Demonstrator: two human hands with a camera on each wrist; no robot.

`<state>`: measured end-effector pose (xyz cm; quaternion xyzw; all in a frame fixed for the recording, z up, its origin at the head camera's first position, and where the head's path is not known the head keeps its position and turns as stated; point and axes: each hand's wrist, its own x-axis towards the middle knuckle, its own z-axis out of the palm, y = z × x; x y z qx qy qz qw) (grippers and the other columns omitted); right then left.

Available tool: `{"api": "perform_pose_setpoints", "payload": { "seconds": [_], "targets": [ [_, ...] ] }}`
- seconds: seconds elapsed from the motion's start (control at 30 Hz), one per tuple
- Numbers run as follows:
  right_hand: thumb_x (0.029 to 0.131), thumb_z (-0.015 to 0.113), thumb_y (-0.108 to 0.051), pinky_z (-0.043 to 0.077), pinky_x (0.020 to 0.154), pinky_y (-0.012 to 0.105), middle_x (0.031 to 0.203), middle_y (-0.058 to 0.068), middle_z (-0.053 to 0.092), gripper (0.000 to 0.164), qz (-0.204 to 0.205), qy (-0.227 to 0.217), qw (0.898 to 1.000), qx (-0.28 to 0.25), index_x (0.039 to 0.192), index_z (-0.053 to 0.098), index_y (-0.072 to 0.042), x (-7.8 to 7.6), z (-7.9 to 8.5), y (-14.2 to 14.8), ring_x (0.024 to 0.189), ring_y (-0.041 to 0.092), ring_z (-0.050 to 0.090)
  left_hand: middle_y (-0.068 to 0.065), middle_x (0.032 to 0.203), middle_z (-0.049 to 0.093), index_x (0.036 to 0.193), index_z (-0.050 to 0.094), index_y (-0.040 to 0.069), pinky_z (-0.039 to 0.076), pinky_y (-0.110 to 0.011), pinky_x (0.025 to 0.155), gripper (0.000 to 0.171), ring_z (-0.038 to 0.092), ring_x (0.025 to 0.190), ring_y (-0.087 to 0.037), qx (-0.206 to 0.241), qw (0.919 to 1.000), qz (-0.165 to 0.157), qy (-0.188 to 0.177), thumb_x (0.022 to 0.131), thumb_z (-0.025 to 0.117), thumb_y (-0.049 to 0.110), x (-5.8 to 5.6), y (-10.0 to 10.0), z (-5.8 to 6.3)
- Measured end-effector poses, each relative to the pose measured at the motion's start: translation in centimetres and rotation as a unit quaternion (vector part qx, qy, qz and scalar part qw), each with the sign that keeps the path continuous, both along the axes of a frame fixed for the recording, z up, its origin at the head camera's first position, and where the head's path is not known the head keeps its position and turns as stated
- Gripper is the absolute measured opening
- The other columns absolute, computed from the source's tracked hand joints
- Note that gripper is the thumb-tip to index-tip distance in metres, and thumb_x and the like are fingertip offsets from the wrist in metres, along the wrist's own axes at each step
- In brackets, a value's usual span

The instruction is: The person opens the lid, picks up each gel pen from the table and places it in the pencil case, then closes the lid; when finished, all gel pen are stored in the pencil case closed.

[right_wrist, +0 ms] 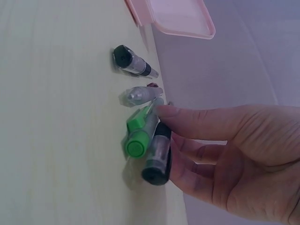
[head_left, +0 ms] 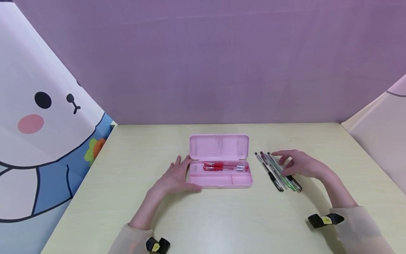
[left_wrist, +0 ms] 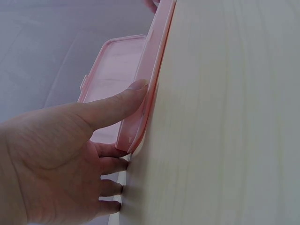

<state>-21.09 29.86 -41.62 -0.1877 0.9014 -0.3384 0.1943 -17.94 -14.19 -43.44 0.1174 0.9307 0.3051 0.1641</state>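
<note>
The pink pencil case (head_left: 210, 180) lies open on the table (head_left: 219, 218), its lid at 12 o'clock, two red pens (head_left: 219, 168) in the rear compartment. The left hand (head_left: 173, 179) grips its 9 o'clock end, thumb against the front wall. At the case's 3 o'clock, the right hand (head_left: 301, 164) pinches a black-ended pen (right_wrist: 158, 159) beside a green pen (right_wrist: 136, 145) and other pens (right_wrist: 135, 64).

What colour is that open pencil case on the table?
Pink; the pencil case shows best in the head view.
</note>
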Motion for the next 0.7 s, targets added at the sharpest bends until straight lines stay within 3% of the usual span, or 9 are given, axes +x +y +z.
{"api": "perform_pose_setpoints", "payload": {
  "seconds": [0.33, 0.53, 0.7],
  "targets": [
    [0.090, 0.073, -0.003, 0.060, 0.070, 0.024, 0.109, 0.017, 0.068, 0.068, -0.026, 0.031, 0.999, 0.004, 0.152, 0.043, 0.005, -0.1, 0.2, -0.1, 0.089, 0.014, 0.066, -0.018, 0.168, 0.032, 0.160, 0.032, 0.017, 0.017, -0.068, 0.128, 0.105, 0.009, 0.160, -0.048, 0.003, 1.0000, -0.004, 0.000, 0.074, 0.087, 0.043, 0.1, 0.0, 0.1],
    [0.091, 0.072, -0.001, 0.060, 0.069, 0.022, 0.106, 0.015, 0.068, 0.064, -0.042, 0.087, 0.995, -0.003, 0.150, 0.047, 0.001, 0.1, 0.7, -0.7, 0.090, 0.013, 0.066, -0.018, 0.169, 0.029, 0.160, 0.031, 0.018, 0.020, -0.070, 0.125, 0.105, 0.009, 0.160, -0.048, 0.001, 1.0000, 0.003, -0.004, 0.074, 0.087, 0.043, 0.1, 0.1, 0.1],
    [0.091, 0.072, 0.002, 0.058, 0.069, 0.020, 0.104, 0.016, 0.069, 0.063, -0.052, 0.157, 0.986, -0.030, 0.149, 0.049, 0.000, 0.2, 1.3, -1.6, 0.089, 0.014, 0.067, -0.019, 0.169, 0.028, 0.160, 0.032, 0.017, 0.021, -0.071, 0.124, 0.105, 0.010, 0.160, -0.049, -0.003, 1.0000, 0.003, -0.003, 0.075, 0.086, 0.044, 0.1, 0.0, 0.2]
  ]
}}
